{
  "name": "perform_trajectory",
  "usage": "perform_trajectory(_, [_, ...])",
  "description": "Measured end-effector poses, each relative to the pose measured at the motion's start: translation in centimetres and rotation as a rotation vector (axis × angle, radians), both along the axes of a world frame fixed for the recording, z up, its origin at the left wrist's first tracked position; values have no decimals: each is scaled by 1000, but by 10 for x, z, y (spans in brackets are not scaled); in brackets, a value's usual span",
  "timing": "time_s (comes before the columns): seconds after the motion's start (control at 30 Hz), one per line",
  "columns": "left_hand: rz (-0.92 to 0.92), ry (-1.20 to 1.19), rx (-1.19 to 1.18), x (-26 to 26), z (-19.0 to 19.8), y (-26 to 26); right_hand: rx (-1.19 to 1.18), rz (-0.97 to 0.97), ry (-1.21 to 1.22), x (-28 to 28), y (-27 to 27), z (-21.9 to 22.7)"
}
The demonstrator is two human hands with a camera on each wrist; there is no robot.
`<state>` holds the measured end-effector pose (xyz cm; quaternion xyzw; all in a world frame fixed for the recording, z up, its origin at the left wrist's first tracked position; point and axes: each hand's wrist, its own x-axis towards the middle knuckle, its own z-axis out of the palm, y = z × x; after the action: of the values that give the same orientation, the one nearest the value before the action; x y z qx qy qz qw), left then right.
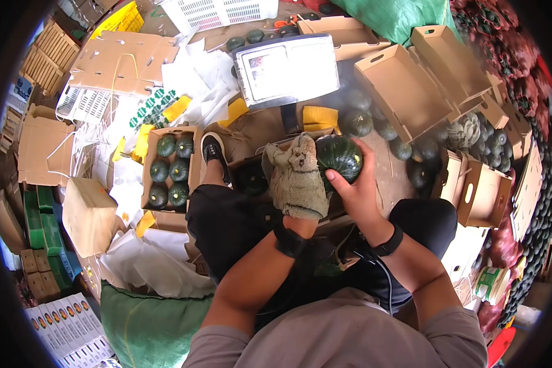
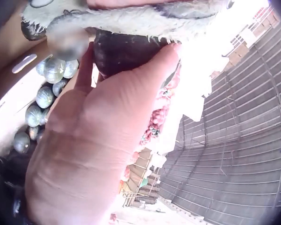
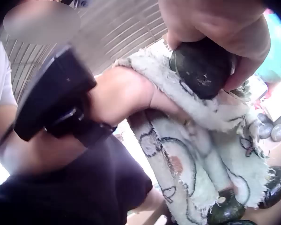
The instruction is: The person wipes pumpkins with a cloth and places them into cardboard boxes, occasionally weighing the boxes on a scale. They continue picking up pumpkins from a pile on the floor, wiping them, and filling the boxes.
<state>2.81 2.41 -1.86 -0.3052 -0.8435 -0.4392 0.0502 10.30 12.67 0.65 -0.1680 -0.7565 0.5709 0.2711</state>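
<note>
A dark green squash (image 1: 339,158) is held up in front of the body. My right hand (image 1: 359,184) grips it, thumb on the near side and fingers round the far side. My left hand (image 1: 299,227) is largely covered by a worn, pale cloth (image 1: 297,178), which it holds against the squash; its fingers are mostly hidden. In the left wrist view, my right palm (image 2: 93,126) stands below the cloth (image 2: 131,23). The right wrist view has my right hand (image 3: 220,28) over the squash (image 3: 201,68), with the cloth (image 3: 178,154) hanging below.
A carton (image 1: 146,184) of several squashes stands left of a shoe (image 1: 214,150). Beyond my hands is a scale-like device (image 1: 288,70). Loose squashes (image 1: 357,122) and empty cartons (image 1: 405,89) lie ahead right. A green sack (image 1: 156,325) is near left.
</note>
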Motion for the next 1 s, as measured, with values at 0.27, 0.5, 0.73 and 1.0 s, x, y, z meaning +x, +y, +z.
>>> perform_trajectory(0.27, [-244,88,171,-3,0,0,370,-1,-138,0,13,10])
perform_trajectory(0.5, [-353,90,108,-37,28,-9,534,25,19,7,2,20])
perform_trajectory(0.73, [-340,-396,475,-28,3,-4,-509,283,143,8,5,28])
perform_trajectory(1.0, [-182,64,155,-22,14,-1,216,250,-140,-1,26,41])
